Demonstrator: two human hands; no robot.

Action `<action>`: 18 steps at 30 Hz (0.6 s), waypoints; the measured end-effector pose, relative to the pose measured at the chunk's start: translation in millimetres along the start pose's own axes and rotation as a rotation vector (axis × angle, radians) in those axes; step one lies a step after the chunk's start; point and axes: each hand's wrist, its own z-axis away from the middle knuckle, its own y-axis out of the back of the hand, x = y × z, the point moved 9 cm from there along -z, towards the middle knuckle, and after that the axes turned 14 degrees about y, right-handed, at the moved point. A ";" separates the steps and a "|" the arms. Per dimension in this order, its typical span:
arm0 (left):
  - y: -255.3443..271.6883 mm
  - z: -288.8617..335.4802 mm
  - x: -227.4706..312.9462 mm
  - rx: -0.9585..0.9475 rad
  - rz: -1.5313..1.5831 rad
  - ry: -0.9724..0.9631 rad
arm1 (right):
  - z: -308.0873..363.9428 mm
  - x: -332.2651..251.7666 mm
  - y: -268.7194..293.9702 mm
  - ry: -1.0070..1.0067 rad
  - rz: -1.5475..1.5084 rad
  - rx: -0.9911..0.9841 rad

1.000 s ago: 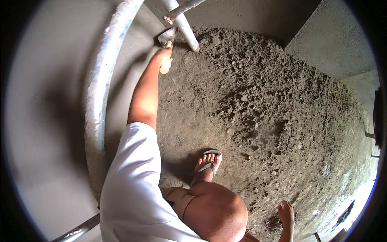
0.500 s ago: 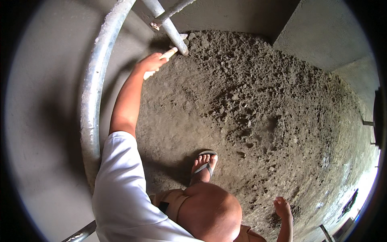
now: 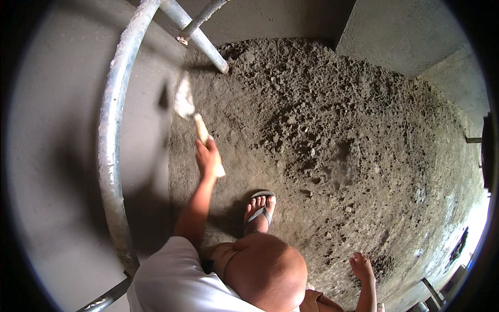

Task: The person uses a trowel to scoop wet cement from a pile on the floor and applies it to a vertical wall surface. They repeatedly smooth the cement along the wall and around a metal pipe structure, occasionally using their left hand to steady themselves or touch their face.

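My left hand (image 3: 209, 158) is closed around the wooden handle of a trowel (image 3: 201, 129). The trowel's pale metal blade (image 3: 184, 99) points away from me, blurred by motion, and is held near the foot of the grey plastered wall. Lower right, my right hand (image 3: 362, 267) hangs with its fingers curled in, and nothing shows in it. Below it lies rough, crumbly mortar (image 3: 317, 104) spread over the ground. Nearer my left hand the surface (image 3: 234, 151) is smoother and more packed.
A curved metal pipe (image 3: 110, 135) runs along the left wall (image 3: 57, 156). A slanted pole (image 3: 200, 41) stands on the ground ahead, crossed by a thinner rod (image 3: 208, 15). My sandalled foot (image 3: 260, 210) is planted below the trowel. A concrete block face (image 3: 400, 36) rises at far right.
My left hand has drawn back toward me from the pole's foot, bringing the trowel with it, and its blade now shows. My right hand has hardly moved.
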 end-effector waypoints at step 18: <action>-188.5 68.0 220.9 -0.109 0.398 0.292 | 25.2 -5.5 16.3 -0.030 -0.029 0.111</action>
